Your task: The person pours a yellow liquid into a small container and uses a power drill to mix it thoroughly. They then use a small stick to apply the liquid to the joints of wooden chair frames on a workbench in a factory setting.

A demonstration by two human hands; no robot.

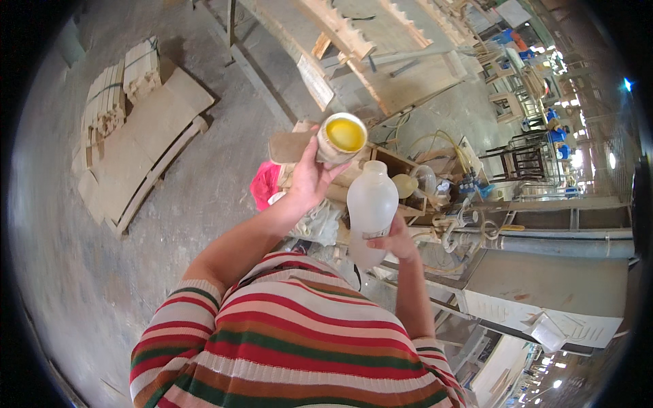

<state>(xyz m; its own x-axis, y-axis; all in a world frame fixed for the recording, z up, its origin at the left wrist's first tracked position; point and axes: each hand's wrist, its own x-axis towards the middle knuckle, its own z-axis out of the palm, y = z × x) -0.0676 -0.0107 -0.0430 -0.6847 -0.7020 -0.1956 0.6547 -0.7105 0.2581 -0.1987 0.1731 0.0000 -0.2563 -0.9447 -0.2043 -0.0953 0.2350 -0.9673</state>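
Observation:
My left hand is wrapped round a small round cup with a whitish, stained outside. Inside the cup is something bright yellow, which looks like liquid. To the right and nearer, my right hand grips the lower part of a translucent white plastic bottle. The bottle stands nearly upright in the hand, its neck open with no cap visible. Cup and bottle are apart. A flat brown piece shows beside the cup; I cannot tell whether my left hand touches it.
Pink cloth and pale cloth lie below my left hand. A wooden box with containers stands behind the bottle. Ahead is a frame with notched wooden strips. Strapped wooden slats rest on boards at left. A pipe runs at right.

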